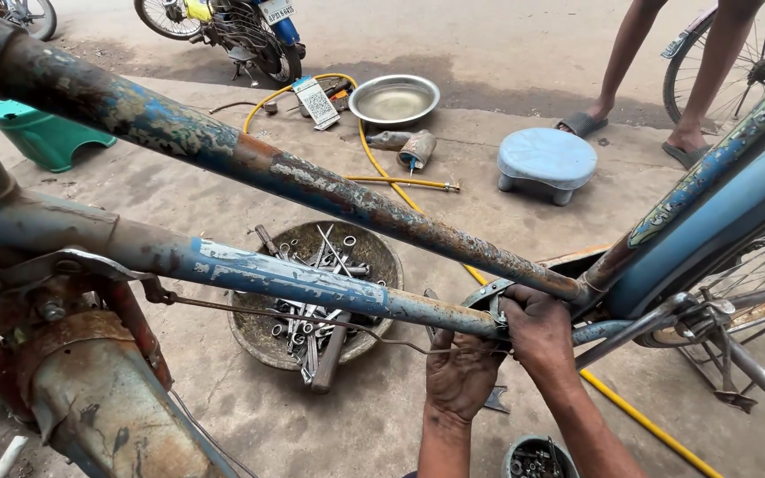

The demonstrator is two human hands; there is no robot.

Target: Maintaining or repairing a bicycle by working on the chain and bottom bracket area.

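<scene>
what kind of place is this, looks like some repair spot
Most likely an open-air roadside bicycle repair spot. A rusty blue bicycle frame is being worked on over bare concrete, a round pan of spanners sits on the ground, and a yellow air hose runs past a low stool.

Dusty concrete ground [382, 425] with tool-filled pan [263, 341], blue stool [546, 158], steel bowl [394, 98], yellow hose [382, 173], green stool [42, 133].
</scene>
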